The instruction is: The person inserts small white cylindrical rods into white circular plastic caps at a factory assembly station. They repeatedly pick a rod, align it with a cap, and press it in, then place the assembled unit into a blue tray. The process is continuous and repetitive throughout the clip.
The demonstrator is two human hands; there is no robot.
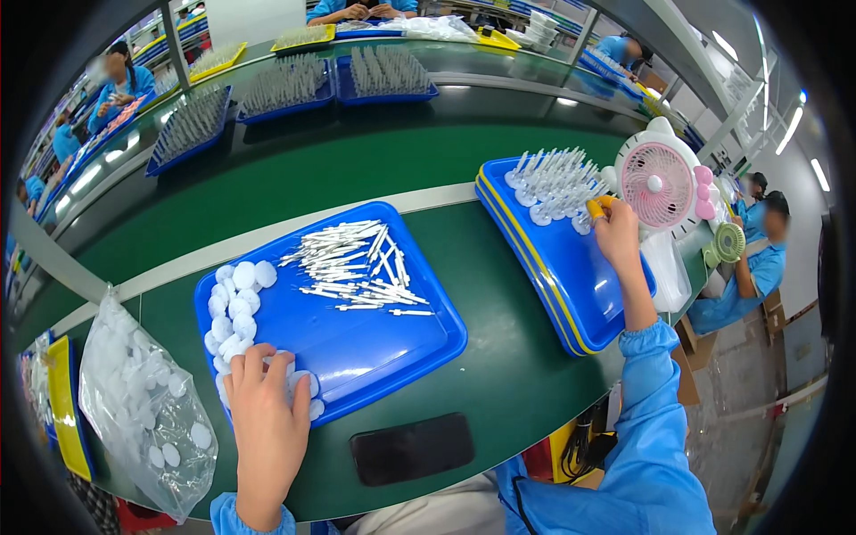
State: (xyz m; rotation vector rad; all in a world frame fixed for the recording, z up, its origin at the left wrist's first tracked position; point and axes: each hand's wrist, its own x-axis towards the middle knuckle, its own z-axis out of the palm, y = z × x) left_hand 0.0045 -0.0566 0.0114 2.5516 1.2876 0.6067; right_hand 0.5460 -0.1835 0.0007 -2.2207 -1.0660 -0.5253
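Observation:
My left hand (266, 392) reaches into the near left corner of a blue tray (383, 357). Its fingers are curled down onto a pile of small white discs (241, 308), closed on a disc mostly hidden under them. Thin white sticks (357, 267) lie loose in the far part of this tray. At the right, my right hand (615, 234), with yellow covers on its fingertips, pinches a white stick with a round base, largely hidden by the fingers. It is at the near edge of several upright sticks on disc bases (555, 183), in the top blue tray (571, 276) of a stack.
A clear bag of white discs (143, 392) lies at the left, beside a yellow tray (67, 406). A black phone (412, 448) rests near the front edge. A pink-and-white fan (655, 178) stands behind the stack. Filled trays (383, 76) line the far side; people work beyond.

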